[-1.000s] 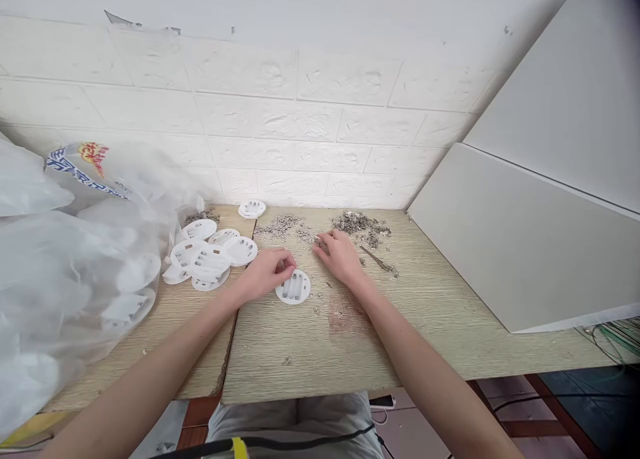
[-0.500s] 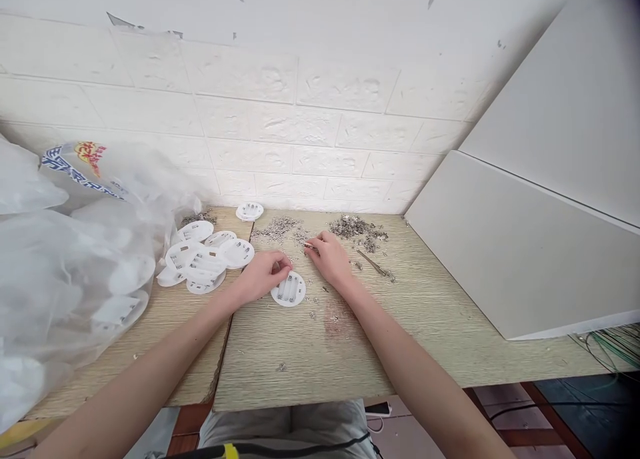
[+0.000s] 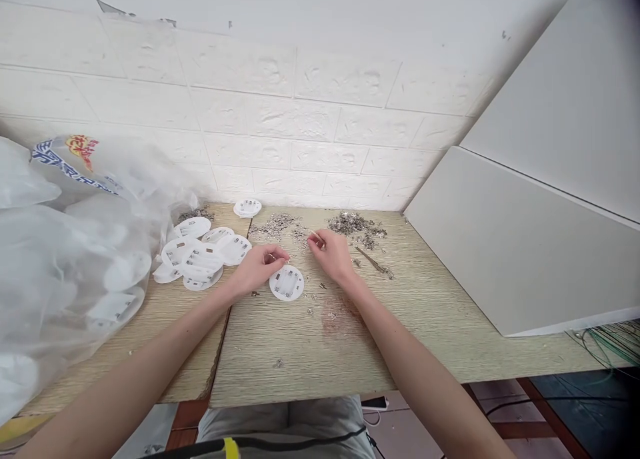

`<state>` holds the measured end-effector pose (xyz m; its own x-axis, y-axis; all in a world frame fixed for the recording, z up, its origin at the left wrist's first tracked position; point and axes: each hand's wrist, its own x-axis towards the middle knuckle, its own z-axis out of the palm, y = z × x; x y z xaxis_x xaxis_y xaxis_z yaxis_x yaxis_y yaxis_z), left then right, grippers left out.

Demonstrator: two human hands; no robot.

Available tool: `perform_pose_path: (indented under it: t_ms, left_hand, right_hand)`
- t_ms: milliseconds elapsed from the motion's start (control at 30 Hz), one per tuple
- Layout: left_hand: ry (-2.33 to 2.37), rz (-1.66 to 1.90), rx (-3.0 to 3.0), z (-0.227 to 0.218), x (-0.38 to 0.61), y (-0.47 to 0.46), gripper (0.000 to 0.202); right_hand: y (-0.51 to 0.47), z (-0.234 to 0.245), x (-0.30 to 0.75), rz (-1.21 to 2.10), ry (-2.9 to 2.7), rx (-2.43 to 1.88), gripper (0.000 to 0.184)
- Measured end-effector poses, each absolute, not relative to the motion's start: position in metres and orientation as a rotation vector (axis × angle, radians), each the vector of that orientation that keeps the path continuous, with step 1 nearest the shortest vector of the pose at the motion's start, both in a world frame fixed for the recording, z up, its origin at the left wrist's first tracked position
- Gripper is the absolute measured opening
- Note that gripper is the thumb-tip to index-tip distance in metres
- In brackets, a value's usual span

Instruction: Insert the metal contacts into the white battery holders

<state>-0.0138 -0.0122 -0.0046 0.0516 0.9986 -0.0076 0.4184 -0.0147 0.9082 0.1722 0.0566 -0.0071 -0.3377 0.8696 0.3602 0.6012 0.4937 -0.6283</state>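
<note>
A round white plastic battery holder (image 3: 287, 284) with metal contacts in its slots lies on the table. My left hand (image 3: 260, 267) is closed in a pinch just above its upper-left edge; a tiny bit shows at the fingertips, too small to name. My right hand (image 3: 331, 251) is pinched round a thin, pale, stick-like thing (image 3: 315, 234), mostly hidden by the fingers. Small metal contact pieces (image 3: 276, 226) are strewn beyond the hands. A darker heap of metal pieces (image 3: 350, 223) lies behind my right hand. Brass-coloured tweezers (image 3: 370, 259) rest to its right.
More white battery holders (image 3: 203, 262) are piled at the left, beside a large clear plastic bag (image 3: 75, 259) filled with white parts. Another holder stack (image 3: 247, 208) stands by the brick wall. A grey-white panel (image 3: 530, 246) leans at the right. Loose pieces dot the wooden tabletop (image 3: 300, 372).
My left fingers have lifted slightly away from the battery holder, which shows more fully. The thin thing in my right hand points more upward. The camera view has shifted a little.
</note>
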Motion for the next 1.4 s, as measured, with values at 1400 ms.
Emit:
perform_pose_path:
  t_ms: [1400]
  left_hand:
    - [0.999,1.077,1.357,-0.002,-0.006,-0.017,0.063]
  right_hand:
    - [0.038,-0.009,0.162,0.717,-2.046,-1.249,0.005]
